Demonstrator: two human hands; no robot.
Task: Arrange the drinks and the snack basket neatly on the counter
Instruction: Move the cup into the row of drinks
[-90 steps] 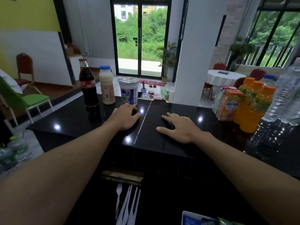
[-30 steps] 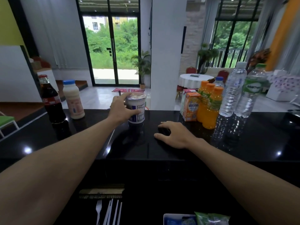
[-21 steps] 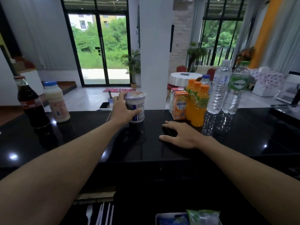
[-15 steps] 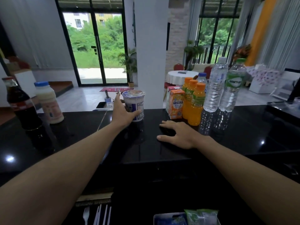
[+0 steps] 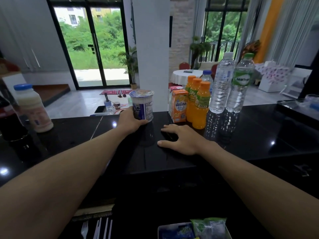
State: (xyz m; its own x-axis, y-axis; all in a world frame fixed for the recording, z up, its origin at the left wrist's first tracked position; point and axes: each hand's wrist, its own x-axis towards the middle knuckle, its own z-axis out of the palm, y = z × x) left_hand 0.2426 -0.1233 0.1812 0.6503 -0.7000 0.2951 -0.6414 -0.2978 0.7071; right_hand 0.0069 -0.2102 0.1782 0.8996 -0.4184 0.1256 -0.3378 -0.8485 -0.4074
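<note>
My left hand [image 5: 131, 120] grips a sealed white and blue cup [image 5: 143, 105] that stands on the black counter [image 5: 259, 135]. My right hand [image 5: 181, 138] lies flat on the counter, fingers spread, empty. Right of the cup stand an orange juice carton [image 5: 179, 105], orange juice bottles [image 5: 198, 104] and two clear water bottles [image 5: 231, 83]. At the far left stand a milk bottle [image 5: 32, 107] and a dark cola bottle [image 5: 8, 121], partly cut off. The snack basket [image 5: 195, 229] with packets peeks in at the bottom edge.
White plastic forks [image 5: 96, 229] lie below the counter's near edge. A white pillar [image 5: 151, 49] rises just behind the counter. A dark tray [image 5: 296, 107] sits at the counter's far right. Bare counter lies between the milk bottle and the cup.
My left hand took hold of the cup and slid it right, closer to the juice carton. My right hand stayed flat on the counter. The view panned right.
</note>
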